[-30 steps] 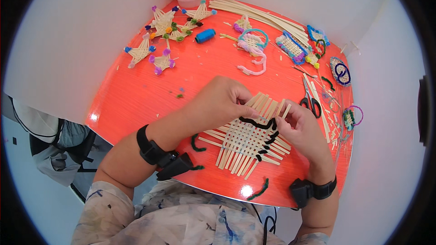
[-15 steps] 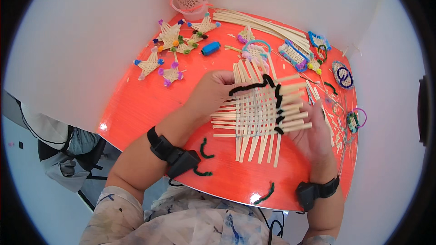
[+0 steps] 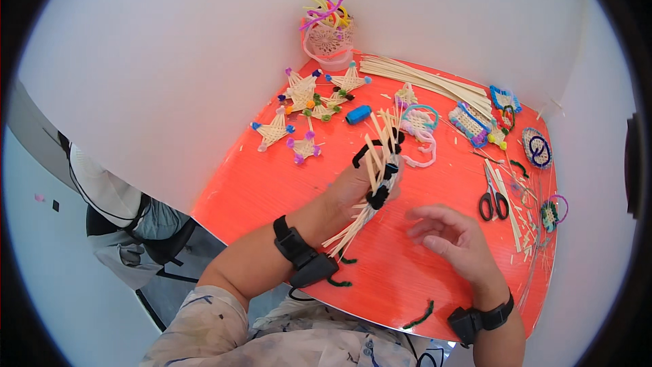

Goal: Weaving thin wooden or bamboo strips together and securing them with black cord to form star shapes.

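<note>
My left hand (image 3: 352, 190) grips a woven mat of pale flat strips (image 3: 377, 137), which stands turned nearly edge-on above the red table. Black fuzzy pipe cleaner (image 3: 377, 198) wraps along the edge facing me, and a loose black length curls out near the hand. Most of the weave is hidden at this angle, as are some left fingertips. To the right of the mat, my right hand (image 3: 454, 239) hovers with its fingers apart and nothing in them. Short dark green pipe cleaner pieces (image 3: 420, 316) lie near the front edge.
Scissors with black handles (image 3: 494, 205) lie at right, beside strip scraps. A blue spool (image 3: 358, 115) and several woven stars (image 3: 273, 130) sit farther back. Long pale strips (image 3: 428, 80) and a pink basket of pipe cleaners (image 3: 329, 44) are at the back of the red table (image 3: 272, 183).
The mat has turned from nearly face-up to edge-on in my left hand. My right hand has let go of its right side and moved away. The whole view has shifted.
</note>
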Action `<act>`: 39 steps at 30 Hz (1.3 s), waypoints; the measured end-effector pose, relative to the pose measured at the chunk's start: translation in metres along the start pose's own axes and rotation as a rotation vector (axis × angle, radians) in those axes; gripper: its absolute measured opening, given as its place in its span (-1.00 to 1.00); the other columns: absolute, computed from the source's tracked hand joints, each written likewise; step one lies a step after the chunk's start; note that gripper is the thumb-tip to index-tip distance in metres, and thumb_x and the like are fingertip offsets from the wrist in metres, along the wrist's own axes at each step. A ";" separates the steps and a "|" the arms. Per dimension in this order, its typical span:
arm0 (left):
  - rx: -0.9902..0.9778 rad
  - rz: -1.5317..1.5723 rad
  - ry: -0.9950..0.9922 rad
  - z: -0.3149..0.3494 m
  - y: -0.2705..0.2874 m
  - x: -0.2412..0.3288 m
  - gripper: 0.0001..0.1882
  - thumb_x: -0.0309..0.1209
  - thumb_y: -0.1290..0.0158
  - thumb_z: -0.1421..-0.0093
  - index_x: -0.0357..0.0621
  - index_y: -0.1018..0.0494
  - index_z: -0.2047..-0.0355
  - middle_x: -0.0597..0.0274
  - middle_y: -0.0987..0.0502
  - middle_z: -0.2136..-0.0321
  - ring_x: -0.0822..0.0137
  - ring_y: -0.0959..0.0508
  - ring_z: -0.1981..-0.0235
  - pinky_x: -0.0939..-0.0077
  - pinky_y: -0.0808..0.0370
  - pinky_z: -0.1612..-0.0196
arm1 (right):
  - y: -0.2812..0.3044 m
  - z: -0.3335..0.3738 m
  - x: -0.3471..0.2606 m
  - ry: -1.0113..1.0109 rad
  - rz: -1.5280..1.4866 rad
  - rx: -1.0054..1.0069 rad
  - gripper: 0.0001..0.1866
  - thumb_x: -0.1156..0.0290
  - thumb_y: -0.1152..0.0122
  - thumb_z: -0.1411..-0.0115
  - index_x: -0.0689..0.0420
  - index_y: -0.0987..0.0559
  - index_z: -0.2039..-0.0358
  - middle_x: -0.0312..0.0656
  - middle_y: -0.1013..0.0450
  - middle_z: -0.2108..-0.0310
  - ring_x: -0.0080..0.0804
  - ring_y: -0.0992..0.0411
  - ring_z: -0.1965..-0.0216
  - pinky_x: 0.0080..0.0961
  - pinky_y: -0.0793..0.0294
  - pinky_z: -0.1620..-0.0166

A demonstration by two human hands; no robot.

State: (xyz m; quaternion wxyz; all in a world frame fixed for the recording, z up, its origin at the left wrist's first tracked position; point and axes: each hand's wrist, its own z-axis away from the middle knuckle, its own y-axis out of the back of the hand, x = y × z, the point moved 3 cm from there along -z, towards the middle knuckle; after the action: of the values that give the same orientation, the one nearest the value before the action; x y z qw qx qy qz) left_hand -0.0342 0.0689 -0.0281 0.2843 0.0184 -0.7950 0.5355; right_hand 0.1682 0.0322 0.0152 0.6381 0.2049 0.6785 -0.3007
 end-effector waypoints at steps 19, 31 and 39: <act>0.570 -1.696 -0.322 0.005 -0.047 0.010 -0.75 -0.39 -0.27 -0.03 -0.28 -0.47 0.61 0.31 -0.35 0.70 0.54 -0.26 0.68 0.55 -0.20 0.59 | 0.017 0.014 -0.020 0.355 0.365 0.833 -0.86 0.56 -0.10 -0.20 0.21 -0.42 0.21 -0.33 -0.39 0.34 -0.70 -0.32 0.36 -0.71 -0.33 0.29; 0.454 -1.682 -0.383 0.002 -0.063 -0.012 -0.82 -0.38 -0.27 -0.01 -0.23 -0.56 0.47 0.30 -0.37 0.67 0.53 -0.29 0.68 0.53 -0.22 0.63 | -0.003 0.000 -0.007 0.182 0.495 0.691 -0.74 0.56 -0.23 -0.12 0.25 -0.43 0.18 -0.19 -0.47 0.32 -0.65 -0.41 0.45 -0.73 -0.36 0.48; 0.409 -1.481 -0.036 0.003 -0.046 -0.008 -0.84 -0.42 -0.27 -0.02 -0.25 -0.57 0.43 0.40 -0.36 0.68 0.61 -0.27 0.64 0.60 -0.22 0.59 | 0.017 0.015 -0.040 0.440 1.087 0.772 -0.78 0.63 -0.11 -0.13 0.19 -0.52 0.19 -0.21 -0.42 0.35 -0.54 -0.33 0.45 -0.62 -0.30 0.40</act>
State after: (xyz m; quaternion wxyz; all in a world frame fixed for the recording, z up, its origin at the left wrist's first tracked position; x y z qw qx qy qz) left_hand -0.0137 0.0441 0.0057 0.5468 0.6070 -0.4648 0.3414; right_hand 0.1947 0.0382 0.0518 0.4274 0.7831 0.4381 -0.1102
